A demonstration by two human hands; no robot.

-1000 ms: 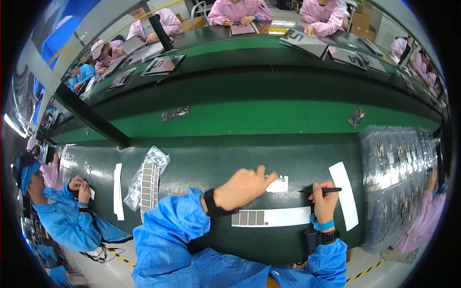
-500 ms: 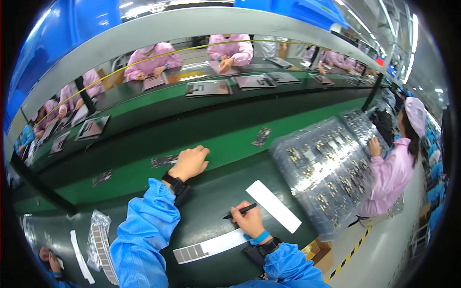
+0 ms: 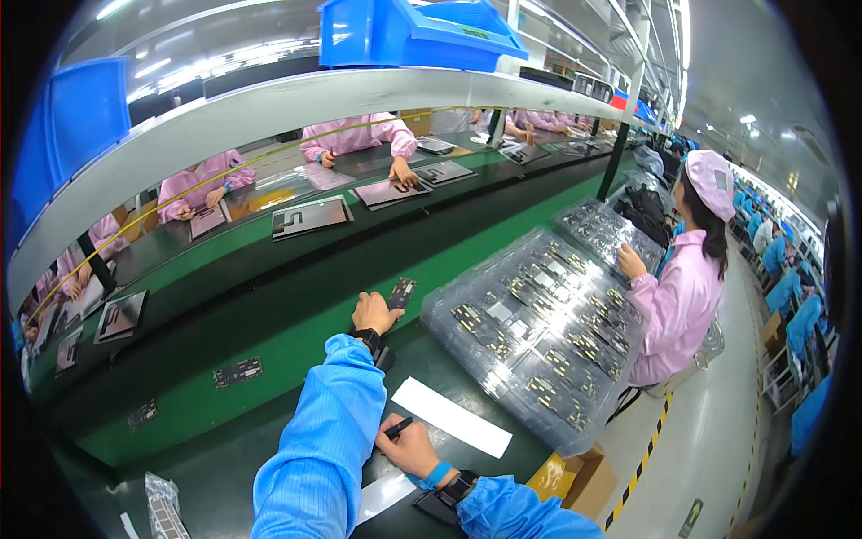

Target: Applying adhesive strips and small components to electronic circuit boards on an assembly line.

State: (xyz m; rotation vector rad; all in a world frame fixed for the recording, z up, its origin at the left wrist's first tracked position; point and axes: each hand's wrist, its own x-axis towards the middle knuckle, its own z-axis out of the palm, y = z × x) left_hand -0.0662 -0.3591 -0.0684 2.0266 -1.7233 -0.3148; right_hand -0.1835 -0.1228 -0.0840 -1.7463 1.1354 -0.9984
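Observation:
My left hand (image 3: 375, 314) reaches out over the green belt. Its thumb and fingers close around the near end of a dark circuit board (image 3: 403, 292); the exact contact is partly hidden. My right hand (image 3: 410, 447) grips a black pen (image 3: 399, 428) above the dark green bench, its tip hidden by the hand. A blank white strip (image 3: 453, 418) lies just beyond the right hand. Beneath that hand and my left sleeve, another pale strip (image 3: 386, 497) shows only in part.
More circuit boards (image 3: 238, 372) lie on the green belt (image 3: 296, 355) at left. A clear plastic tray (image 3: 539, 328) full of boards stands to the right, with a pink-sleeved person (image 3: 678, 296) beside it. A cardboard box (image 3: 588, 481) sits at lower right. Blue bins (image 3: 417, 34) rest overhead.
My left hand has moved from beside another circuit board to the one nearer the tray. My right hand still holds the pen, now nearer the left arm. The whole view has swung right.

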